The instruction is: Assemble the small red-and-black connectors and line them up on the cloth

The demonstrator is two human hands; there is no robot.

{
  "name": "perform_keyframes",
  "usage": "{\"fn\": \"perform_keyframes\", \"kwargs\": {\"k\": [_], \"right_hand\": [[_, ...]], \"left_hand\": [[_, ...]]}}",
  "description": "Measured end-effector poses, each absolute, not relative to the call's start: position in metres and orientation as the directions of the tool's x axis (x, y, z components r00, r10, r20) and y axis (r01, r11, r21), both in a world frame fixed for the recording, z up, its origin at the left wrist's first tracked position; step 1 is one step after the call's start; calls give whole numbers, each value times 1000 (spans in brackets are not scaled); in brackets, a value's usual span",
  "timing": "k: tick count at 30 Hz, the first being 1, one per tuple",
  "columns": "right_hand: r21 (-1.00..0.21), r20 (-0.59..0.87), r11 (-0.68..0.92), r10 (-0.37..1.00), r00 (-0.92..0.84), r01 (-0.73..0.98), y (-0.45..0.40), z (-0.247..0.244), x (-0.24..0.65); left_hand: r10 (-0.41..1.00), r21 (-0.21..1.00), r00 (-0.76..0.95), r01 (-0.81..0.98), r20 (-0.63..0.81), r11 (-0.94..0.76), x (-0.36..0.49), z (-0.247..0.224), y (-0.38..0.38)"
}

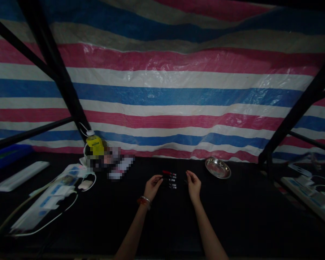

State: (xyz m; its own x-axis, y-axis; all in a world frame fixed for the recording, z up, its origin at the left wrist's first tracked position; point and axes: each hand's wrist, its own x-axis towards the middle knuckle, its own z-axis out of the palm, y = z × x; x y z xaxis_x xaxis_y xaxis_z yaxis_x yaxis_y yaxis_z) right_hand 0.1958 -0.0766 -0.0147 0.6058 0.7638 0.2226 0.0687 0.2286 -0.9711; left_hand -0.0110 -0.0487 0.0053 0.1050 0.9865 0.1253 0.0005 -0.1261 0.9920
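Several small dark pens or tubes with shiny ends (pixel 172 186) lie in a short column on the black table (pixel 105 220). A red one (pixel 167 173) is at the far end of the column. My left hand (pixel 153 186), with a bracelet at the wrist, is at the column's left side, its fingertips pinched at the end of a dark piece. To the right of the column, apart from it, is my right hand (pixel 194 185), its thumb and fingers curled together; what they hold, if anything, is too small and dark to name.
A round metal dish (pixel 218 168) sits at the back right. At the left are a yellow bottle (pixel 95 144), white power strips (pixel 23 176) and cables. More electrical items (pixel 311 187) lie far right. Black frame bars slant up both sides before a striped sheet.
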Motion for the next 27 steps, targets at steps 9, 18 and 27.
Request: {"fn": "perform_keyframes", "kwargs": {"k": [9, 18, 27], "right_hand": [[-876, 371, 149, 816, 443, 459, -81, -22, 194], [-802, 378, 99, 848, 371, 590, -81, -27, 193], [-662, 434, 127, 868, 240, 739, -87, -13, 188]], "left_hand": [[971, 944, 111, 231, 214, -234, -8, 2, -50], [962, 899, 92, 342, 258, -273, -7, -6, -49], [955, 877, 106, 377, 277, -297, -7, -11, -47]]}}
